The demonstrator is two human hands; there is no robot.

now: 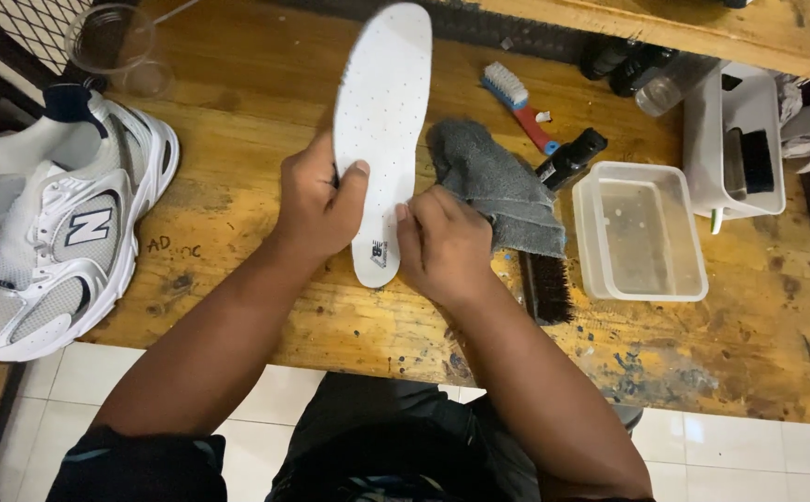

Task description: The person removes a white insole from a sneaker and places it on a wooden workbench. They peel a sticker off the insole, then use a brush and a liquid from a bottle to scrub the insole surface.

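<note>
Insole: we hold the white insole [384, 121] upright over the wooden bench [265, 84], heel end down between our hands, toe end pointing away.
Left hand: our left hand [316, 200] is clamped on the insole's left edge, thumb across its face and fingers curled behind.
Right hand: our right hand [442, 244] is closed on a fold of the grey cloth [498, 186], its fingertips pressed to the insole's lower right edge.
Progress: we judge the wiping to be under way; the insole's face looks clean and pale, though we cannot see its back.
Left to do: the silver-and-white sneaker [56, 223] sits apart at the bench's left end, out of our hands.
Around us: a dark bristle brush [546, 288], a clear tub [640, 232] and a blue-handled brush [516, 102] lie to the right.
In the way: nothing crowds the insole; the cloth covers part of the dark brush.
</note>
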